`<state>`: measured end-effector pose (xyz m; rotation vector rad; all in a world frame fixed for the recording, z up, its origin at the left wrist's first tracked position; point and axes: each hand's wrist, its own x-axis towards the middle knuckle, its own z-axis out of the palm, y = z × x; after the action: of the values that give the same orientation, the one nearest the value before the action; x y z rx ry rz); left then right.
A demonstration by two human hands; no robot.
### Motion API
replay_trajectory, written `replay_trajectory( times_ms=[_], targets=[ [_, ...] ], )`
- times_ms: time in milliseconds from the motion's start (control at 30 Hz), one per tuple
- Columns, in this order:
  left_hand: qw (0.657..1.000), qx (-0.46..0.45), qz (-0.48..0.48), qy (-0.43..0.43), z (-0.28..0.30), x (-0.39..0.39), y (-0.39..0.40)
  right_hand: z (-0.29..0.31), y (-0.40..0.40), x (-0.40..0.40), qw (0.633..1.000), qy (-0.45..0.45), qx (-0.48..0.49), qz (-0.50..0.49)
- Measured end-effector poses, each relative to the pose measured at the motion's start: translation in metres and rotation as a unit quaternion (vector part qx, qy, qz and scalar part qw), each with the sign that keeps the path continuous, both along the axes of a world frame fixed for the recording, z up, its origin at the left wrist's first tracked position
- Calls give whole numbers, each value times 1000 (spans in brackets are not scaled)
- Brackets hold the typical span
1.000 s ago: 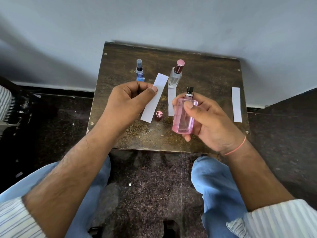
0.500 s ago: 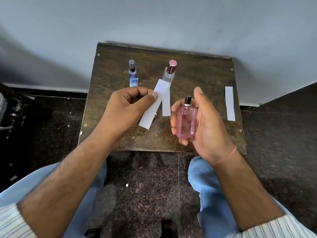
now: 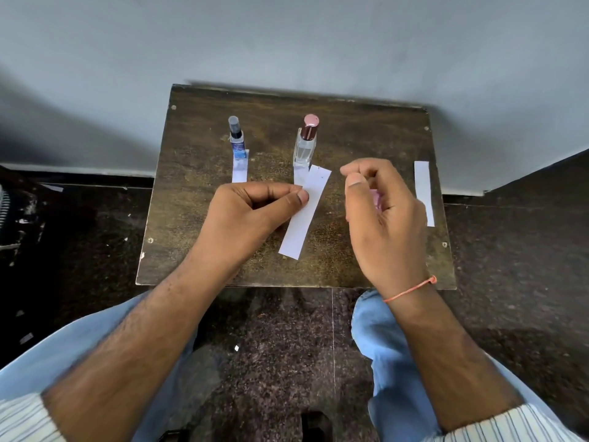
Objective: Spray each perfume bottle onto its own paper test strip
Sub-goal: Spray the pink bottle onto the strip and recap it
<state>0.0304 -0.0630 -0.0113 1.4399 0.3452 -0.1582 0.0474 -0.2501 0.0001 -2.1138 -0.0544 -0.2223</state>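
- A pink bottle (image 3: 377,199) is almost hidden inside the right hand (image 3: 382,218).
- A white paper strip (image 3: 304,215) is pinched, tilted.
- A blue bottle (image 3: 236,138) and a clear bottle (image 3: 305,148) stand upright, each with a strip in front.
- One more strip (image 3: 424,193) lies flat at the right.

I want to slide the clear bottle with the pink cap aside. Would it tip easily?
Probably. The clear bottle stands tall and narrow with a bulky pink cap on top, so a push up high may topple it. It looks like glass, so likely fragile. Its base overlaps a paper strip, which may slide along.

Matt paper strip (image 3: 304,212), worn wooden table (image 3: 197,193)
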Motion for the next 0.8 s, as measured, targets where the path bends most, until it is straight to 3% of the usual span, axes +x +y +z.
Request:
replay_trajectory(
  times_ms=[200, 800],
  targets=[
    [1000, -1, -7, 1, -3, -4, 0, 3, 2, -2, 997, -41, -53, -26],
    [1000, -1, 0, 4, -6, -3, 7, 0, 6, -2, 999, -44, -33, 4]
  ],
)
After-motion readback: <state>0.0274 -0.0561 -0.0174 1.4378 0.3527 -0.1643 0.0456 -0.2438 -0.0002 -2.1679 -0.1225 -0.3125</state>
